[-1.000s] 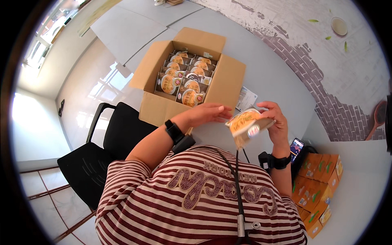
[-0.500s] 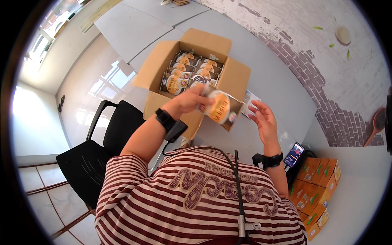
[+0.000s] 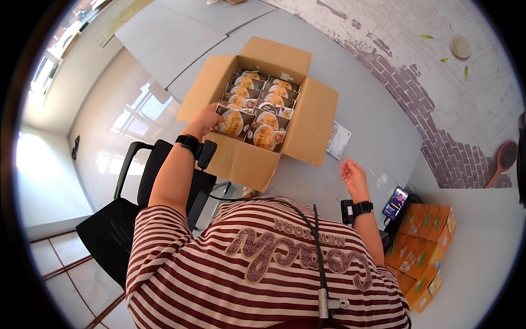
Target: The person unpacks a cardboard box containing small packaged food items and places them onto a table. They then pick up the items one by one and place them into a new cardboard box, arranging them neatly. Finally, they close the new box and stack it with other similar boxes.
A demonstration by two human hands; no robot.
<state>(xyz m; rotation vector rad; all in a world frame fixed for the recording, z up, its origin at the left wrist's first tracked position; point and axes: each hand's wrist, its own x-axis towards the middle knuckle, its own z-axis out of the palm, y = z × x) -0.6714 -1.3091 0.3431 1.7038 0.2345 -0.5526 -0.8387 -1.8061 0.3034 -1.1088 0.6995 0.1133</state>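
Note:
An open cardboard carton (image 3: 319, 118) stands on the table in front of me, its flaps folded outward. Two rows of brown packets, each with a white and orange round print, fill it. My left hand (image 3: 206, 119) reaches over the carton's left side and pinches the edge of the near left packet (image 3: 232, 123), thumb in front, other fingers mostly hidden. Beside it sits the near right packet (image 3: 267, 137). Nothing is in my right hand (image 3: 353, 175), which hovers over the table to the right with loosely bent, open fingers.
A white printed card (image 3: 339, 140) lies right of the carton. Further right are a lit phone (image 3: 395, 203) and stacked orange boxes (image 3: 419, 236). A black chair (image 3: 118, 225) stands at left. The grey table (image 3: 372, 104) meets a brick-patterned surface (image 3: 405, 93).
The packet in my left hand went into the carton's near right place. That hand then moved left to the near left packet. My right hand lowered slightly, its fingers curling more.

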